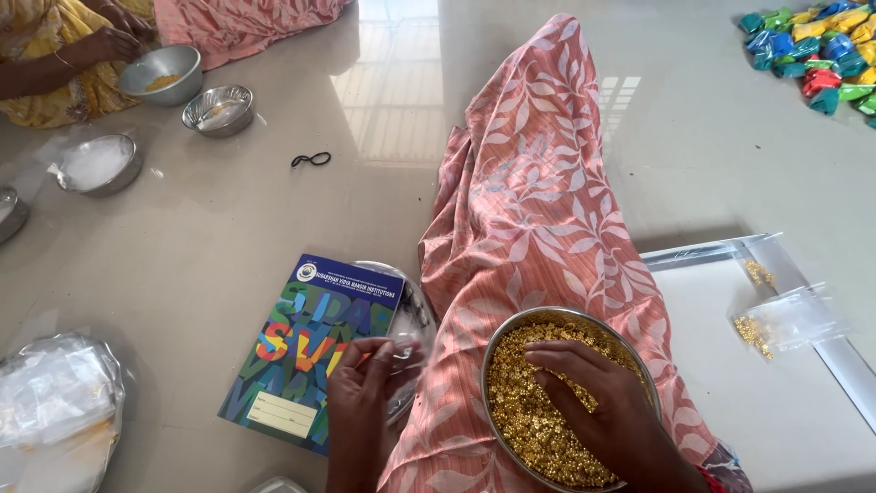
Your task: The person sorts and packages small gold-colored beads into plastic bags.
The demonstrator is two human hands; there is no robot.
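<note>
Your right hand (593,402) is resting, fingers spread, in the bowl (511,333) of gold beads (529,420) on your lap; your left hand (360,393), just left, is pinching a small clear bag (408,351).

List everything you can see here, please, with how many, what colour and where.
Bead bowl: one, steel, full of gold beads, on the lap.
Notebook: one, blue with coloured letters, floor beside the leg.
Plate: one, steel, partly under the notebook.
Small bowls: four, steel, far left floor.
Hair tie: one, black, floor.
Clear bags: two, holding a few gold beads, on the white tray.
Wrapped packets: many, mixed colours, top right.
Plastic bundle: one, clear, bottom left.
Another person: top left, hands at a bowl.
Left hand: holds a small clear bag.
Right hand: in the beads.
</note>
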